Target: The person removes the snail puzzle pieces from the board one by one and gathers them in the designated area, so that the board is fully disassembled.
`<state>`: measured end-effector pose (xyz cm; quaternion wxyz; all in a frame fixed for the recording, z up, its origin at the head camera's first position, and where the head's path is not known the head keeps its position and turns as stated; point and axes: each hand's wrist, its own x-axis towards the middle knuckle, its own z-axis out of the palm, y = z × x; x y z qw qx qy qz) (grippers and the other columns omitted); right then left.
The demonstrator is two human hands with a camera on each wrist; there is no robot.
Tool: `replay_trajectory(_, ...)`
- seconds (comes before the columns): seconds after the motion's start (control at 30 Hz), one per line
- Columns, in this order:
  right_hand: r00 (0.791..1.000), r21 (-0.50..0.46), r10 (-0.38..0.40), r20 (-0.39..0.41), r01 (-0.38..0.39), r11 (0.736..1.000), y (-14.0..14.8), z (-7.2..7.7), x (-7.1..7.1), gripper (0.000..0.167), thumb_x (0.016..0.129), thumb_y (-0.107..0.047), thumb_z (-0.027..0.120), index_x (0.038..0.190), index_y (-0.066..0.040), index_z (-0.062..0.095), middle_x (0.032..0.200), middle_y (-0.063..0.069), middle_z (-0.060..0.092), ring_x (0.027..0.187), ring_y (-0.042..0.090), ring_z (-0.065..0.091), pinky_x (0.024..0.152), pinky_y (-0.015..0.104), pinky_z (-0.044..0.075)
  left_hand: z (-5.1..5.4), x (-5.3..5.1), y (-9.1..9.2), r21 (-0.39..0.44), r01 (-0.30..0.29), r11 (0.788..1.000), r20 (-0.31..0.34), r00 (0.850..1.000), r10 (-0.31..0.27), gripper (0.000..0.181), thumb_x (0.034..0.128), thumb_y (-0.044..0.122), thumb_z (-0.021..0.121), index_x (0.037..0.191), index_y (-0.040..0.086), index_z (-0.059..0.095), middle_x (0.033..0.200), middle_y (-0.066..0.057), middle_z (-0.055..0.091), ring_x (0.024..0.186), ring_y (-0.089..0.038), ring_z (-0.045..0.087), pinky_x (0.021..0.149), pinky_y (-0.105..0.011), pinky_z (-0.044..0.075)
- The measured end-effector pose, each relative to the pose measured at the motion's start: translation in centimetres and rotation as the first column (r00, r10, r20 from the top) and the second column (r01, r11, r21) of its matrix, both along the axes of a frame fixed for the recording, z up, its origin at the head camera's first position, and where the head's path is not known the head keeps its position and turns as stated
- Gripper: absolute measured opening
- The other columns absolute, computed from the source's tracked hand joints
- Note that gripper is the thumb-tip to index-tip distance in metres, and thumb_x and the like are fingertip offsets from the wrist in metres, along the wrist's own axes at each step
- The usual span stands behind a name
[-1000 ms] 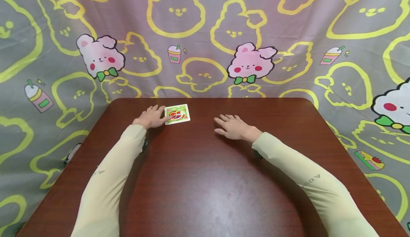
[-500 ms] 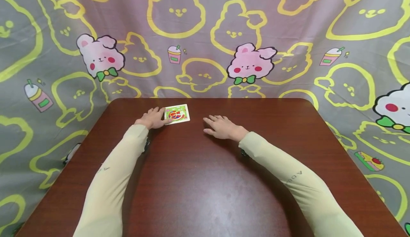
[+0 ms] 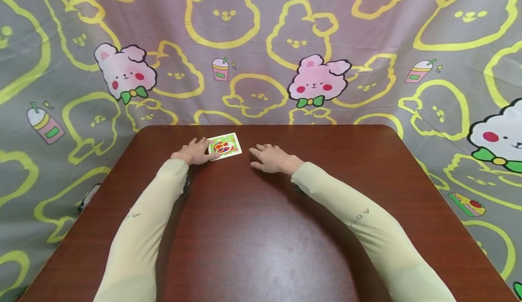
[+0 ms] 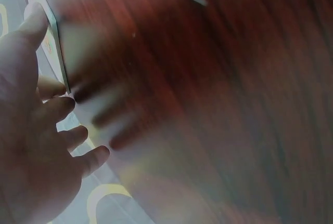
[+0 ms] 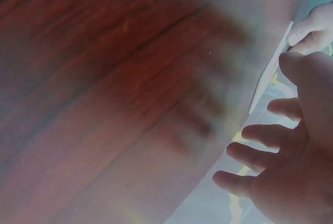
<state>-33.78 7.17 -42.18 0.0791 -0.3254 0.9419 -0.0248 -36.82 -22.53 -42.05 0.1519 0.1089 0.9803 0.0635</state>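
Observation:
A small square picture board [image 3: 226,145], like a child's puzzle, lies near the table's far side. It has a white border and a red, blue and green picture, possibly a snail. My left hand [image 3: 197,153] holds its left side, the thumb over the near corner and the forefinger along the edge. In the left wrist view, the other fingers [image 4: 93,160] extend past the board's edge. To the right of the board, my right hand [image 3: 272,158] hovers low with fingers spread and a gap between. The right wrist view shows its palm side and nothing in it.
The dark brown wooden table [image 3: 261,220] has rounded far corners. Behind it and on both sides hangs a grey-pink curtain [image 3: 253,30] printed with yellow outlines and cartoon rabbits. Light reflects off the tabletop near the front.
My right hand has moved left, closer to the picture board. The left hand stays at the board's left side with hardly any shift.

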Motion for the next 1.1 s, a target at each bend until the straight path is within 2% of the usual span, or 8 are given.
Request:
replay_trajectory(0.17,1.0,0.03,0.005,0.027,-0.006,1.0,-0.5,-0.1,-0.2,0.063,0.103,-0.046,0.043,0.155,-0.015,0.03,0.16,0.019,0.029,0.147,0.039,0.03,0.116,0.057,0.029,-0.1,0.2,-0.1,-0.008,0.01,1.0,0.015,1.0,-0.01,0.093,0.0923,0.067,0.047,0.157,0.007,0.018,0.165,-0.018,0.01,0.151,-0.043,0.004,0.116,-0.065,0.019)
replay_trajectory(0.4,0.998,0.094,-0.019,0.053,0.014,0.996,-0.7,0.5,-0.7,0.062,0.103,-0.046,0.043,0.155,-0.015,0.03,0.161,0.016,0.026,0.147,0.038,0.029,0.115,0.054,0.032,-0.2,0.4,0.7,-0.047,0.062,0.997,-0.027,0.998,-0.064,0.099,0.0874,0.073,0.05,0.156,0.006,0.024,0.164,-0.018,0.014,0.153,-0.039,0.005,0.116,-0.061,0.025)
replay_trajectory(0.63,0.999,0.101,-0.008,0.052,0.003,0.995,-0.9,1.0,-0.9,0.062,0.102,-0.046,0.045,0.155,-0.015,0.031,0.161,0.016,0.027,0.146,0.04,0.03,0.114,0.055,0.033,-0.2,0.6,1.0,-0.074,0.097,0.993,-0.037,0.994,-0.099,0.097,0.0891,0.071,0.049,0.155,0.004,0.025,0.163,-0.02,0.016,0.152,-0.039,0.007,0.117,-0.058,0.026)
replay_trajectory(0.83,1.0,0.146,0.002,0.03,-0.006,0.989,-1.1,0.5,-0.7,0.062,0.102,-0.047,0.044,0.154,-0.015,0.031,0.161,0.015,0.028,0.146,0.038,0.031,0.114,0.055,0.034,0.0,1.5,2.0,-0.105,0.139,0.985,-0.026,0.989,-0.142,0.097,0.0889,0.073,0.047,0.155,0.006,0.025,0.165,-0.017,0.013,0.153,-0.036,0.007,0.115,-0.059,0.028)
replay_trajectory(1.03,0.999,0.178,0.034,-0.014,-0.031,0.984,-1.2,0.5,-0.6,0.051,0.102,-0.047,0.046,0.141,-0.015,0.043,0.156,0.014,0.037,0.137,0.037,0.042,0.104,0.056,0.043,0.1,2.3,2.8,-0.102,0.175,0.979,-0.036,0.983,-0.18,0.097,0.0886,0.073,0.047,0.155,0.005,0.027,0.165,-0.017,0.014,0.153,-0.034,0.008,0.116,-0.058,0.028)
replay_trajectory(1.1,1.0,0.176,0.028,-0.007,-0.027,0.984,-1.1,0.6,-0.6,0.05,0.102,-0.047,0.045,0.14,-0.015,0.043,0.157,0.014,0.036,0.138,0.037,0.041,0.105,0.055,0.043,0.0,2.5,3.0,-0.102,0.18,0.978,-0.041,0.982,-0.184,0.096,0.0882,0.073,0.048,0.155,0.007,0.028,0.165,-0.015,0.015,0.154,-0.033,0.009,0.116,-0.058,0.028)
